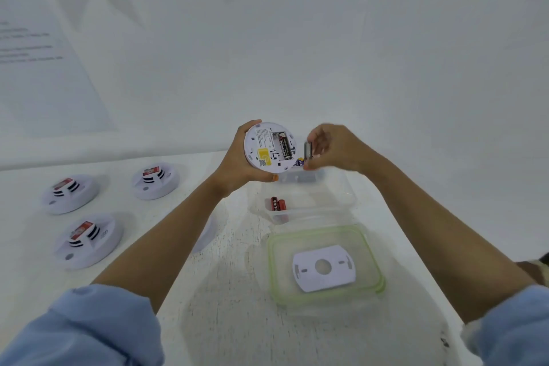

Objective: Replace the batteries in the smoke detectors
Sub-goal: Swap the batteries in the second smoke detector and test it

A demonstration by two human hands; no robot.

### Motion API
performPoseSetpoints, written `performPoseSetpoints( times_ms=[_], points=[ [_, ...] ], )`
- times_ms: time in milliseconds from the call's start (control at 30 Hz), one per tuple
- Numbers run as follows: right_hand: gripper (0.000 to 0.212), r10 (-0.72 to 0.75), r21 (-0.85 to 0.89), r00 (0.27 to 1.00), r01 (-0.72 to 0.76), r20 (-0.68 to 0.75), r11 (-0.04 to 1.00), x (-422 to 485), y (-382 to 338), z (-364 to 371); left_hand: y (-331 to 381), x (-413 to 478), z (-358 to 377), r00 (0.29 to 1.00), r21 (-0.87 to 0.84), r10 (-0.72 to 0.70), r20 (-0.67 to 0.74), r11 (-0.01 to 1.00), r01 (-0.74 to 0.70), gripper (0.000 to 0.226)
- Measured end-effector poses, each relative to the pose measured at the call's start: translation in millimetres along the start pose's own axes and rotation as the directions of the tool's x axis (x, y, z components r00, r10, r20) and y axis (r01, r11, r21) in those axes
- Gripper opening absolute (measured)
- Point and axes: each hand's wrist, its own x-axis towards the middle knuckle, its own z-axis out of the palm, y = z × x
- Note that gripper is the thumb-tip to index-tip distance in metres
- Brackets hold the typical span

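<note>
My left hand (237, 166) holds a round white smoke detector (269, 147) up with its back toward me. Its battery bay is uncovered and one black battery (282, 145) sits in it. Just to the right, my right hand (332, 147) pinches a dark battery (308, 150) upright between thumb and fingers, close to the detector's edge but outside the bay. Below, a clear plastic container (341, 202) holds two red batteries (277, 204). A white mounting plate (323, 267) lies on a green-rimmed lid (371, 249).
Three more white smoke detectors (69, 193) (156, 180) (89, 242) lie on the white table at the left. Another white round piece (206, 235) shows under my left forearm. A white wall with paper sheets stands behind.
</note>
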Motion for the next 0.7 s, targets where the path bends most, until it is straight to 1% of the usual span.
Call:
performPoseSetpoints(
  times_ms=[33, 67, 100, 167, 267, 333, 433, 467, 500, 567, 600, 633, 667, 700],
  points=[
    [0.045, 0.067, -0.071, 0.995, -0.062, 0.079, 0.996, -2.3, 5.7, 2.9, -0.8, -1.1, -0.6, 1.000, 0.000, -0.004, -0.007, 1.000, 0.004, 0.101],
    [0.047, 0.139, -0.184, 0.979, -0.110, 0.151, 0.977, -4.1, 11.3, 8.1, -1.7, -2.2, -0.4, 1.000, 0.001, -0.009, -0.013, 1.000, 0.009, 0.101],
    [0.048, 0.199, -0.287, 0.958, -0.136, 0.205, 0.948, -5.3, 16.0, 15.3, -2.3, -3.1, 0.1, 1.000, 0.005, -0.014, -0.019, 1.000, 0.014, 0.101],
    [0.046, 0.264, -0.396, 0.927, -0.145, 0.267, 0.907, -5.8, 22.0, 32.5, -3.6, -4.6, 2.0, 0.999, 0.011, -0.017, -0.028, 1.000, 0.017, 0.101],
    [0.030, 0.310, -0.462, 0.904, -0.150, 0.294, 0.874, -0.7, 26.1, 51.5, -5.4, -6.2, 4.8, 0.999, 0.014, -0.017, -0.037, 1.000, 0.018, 0.100],
    [0.023, 0.316, -0.467, 0.898, -0.147, 0.306, 0.872, 1.8, 26.3, 57.7, -6.4, -7.6, 6.2, 0.999, 0.005, -0.025, -0.041, 1.000, 0.025, 0.101],
    [0.034, 0.321, -0.359, 0.878, -0.190, 0.354, 0.914, 0.3, 18.6, 51.7, -8.3, -9.8, 7.2, 0.999, 0.002, -0.027, -0.042, 1.000, 0.027, 0.102],
    [0.033, 0.318, -0.330, 0.884, -0.204, 0.342, 0.922, -0.7, 15.1, 45.1, -8.7, -10.5, 7.0, 0.999, -0.005, -0.029, -0.045, 1.000, 0.029, 0.103],
    [0.028, 0.304, -0.313, 0.908, -0.211, 0.288, 0.926, -1.2, 11.7, 37.1, -8.9, -11.1, 6.6, 0.998, -0.014, -0.032, -0.049, 0.999, 0.032, 0.104],
    [0.019, 0.225, -0.239, 0.972, -0.202, 0.072, 0.950, -0.7, 6.0, 20.1, -9.6, -11.7, 5.2, 0.998, -0.025, -0.032, -0.060, 0.999, 0.031, 0.102],
    [0.019, 0.165, -0.191, 0.985, -0.171, -0.048, 0.967, -0.1, 2.7, 14.0, -9.8, -11.7, 5.0, 0.998, -0.028, -0.028, -0.063, 0.999, 0.026, 0.100],
    [0.018, 0.098, -0.158, 0.987, -0.118, -0.131, 0.980, 0.9, -1.3, 11.1, -9.7, -11.6, 5.2, 0.998, -0.029, -0.026, -0.063, 0.999, 0.024, 0.100],
    [0.014, 0.035, -0.141, 0.987, -0.057, -0.154, 0.988, 1.6, -6.6, 12.7, -9.4, -11.2, 5.9, 0.998, -0.029, -0.025, -0.058, 0.999, 0.023, 0.101],
    [0.012, -0.013, -0.136, 0.991, -0.005, -0.132, 0.991, 2.5, -11.9, 17.9, -8.7, -10.7, 6.9, 0.998, -0.027, -0.022, -0.052, 0.999, 0.021, 0.102]
  ],
)
